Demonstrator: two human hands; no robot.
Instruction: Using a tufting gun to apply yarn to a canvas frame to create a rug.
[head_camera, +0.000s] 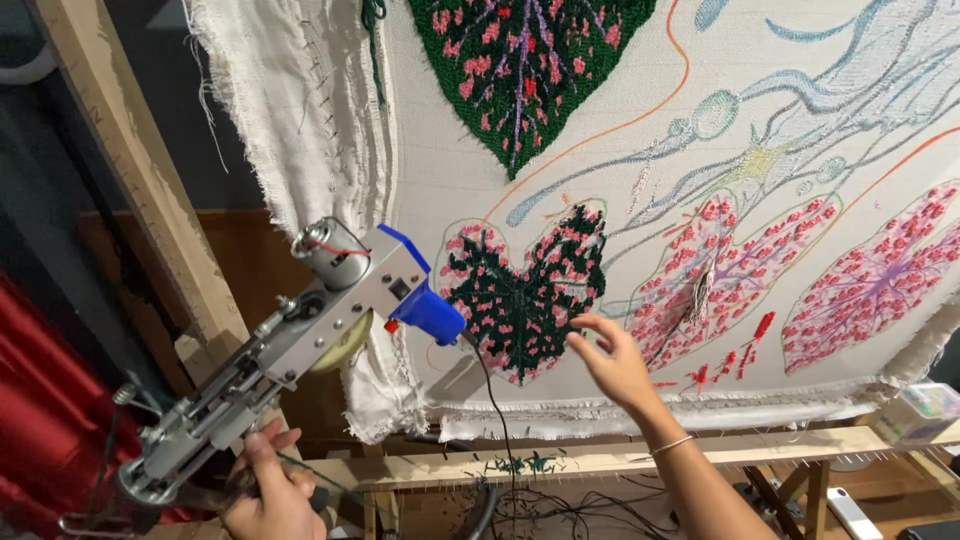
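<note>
My left hand (268, 490) grips the lower end of a metal tufting gun (290, 345) with a blue handle and a small motor, held tilted away from the cloth. My right hand (612, 362) is spread open against the white stretched cloth (560, 170), its fingers beside a dark green leaf with pink spots (525, 290). A thin bracelet sits on that wrist. Other tufted leaves show on the cloth: a large green one (525, 60) above, pink ones (730, 275) to the right.
The cloth hangs on a wooden frame (150, 190) with a nailed bottom rail (600, 460). A black cable (500, 420) drops from the gun to tangled wires below. Red fabric (50, 400) lies at the left. A small clear box (920, 412) rests at the right.
</note>
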